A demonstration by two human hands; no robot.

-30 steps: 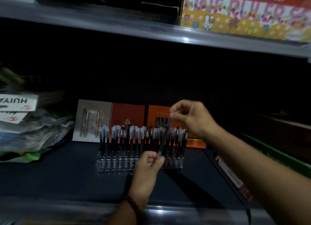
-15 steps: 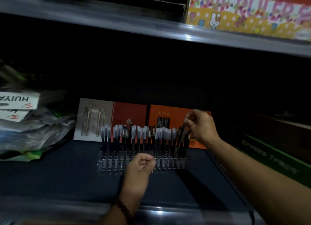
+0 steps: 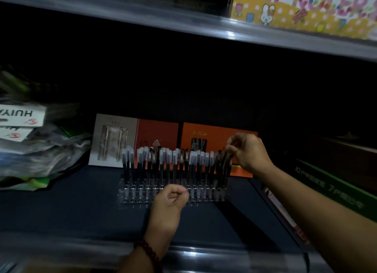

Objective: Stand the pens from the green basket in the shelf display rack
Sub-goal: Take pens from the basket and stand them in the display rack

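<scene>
My right hand (image 3: 249, 152) pinches the top of a pen (image 3: 225, 165) at the right end of the display rack (image 3: 133, 193); my left hand (image 3: 171, 200) sits curled before it, apparently empty. Seating this pen looks like the step in hand; next it needs a straight push down, then release.

ruler-set box (image 3: 302, 9) upper shelf | orange box (image 3: 216, 134) at back | blurred packets (image 3: 40, 150), perhaps bagged, left

A stationery shop: grey metal shelves (image 3: 183, 19) carry a colourful cardboard ruler-set box (image 3: 306, 9) at upper right, orange boxed pen sets (image 3: 216, 134) mid-frame, bagged stock (image 3: 40, 150) at left.
</scene>
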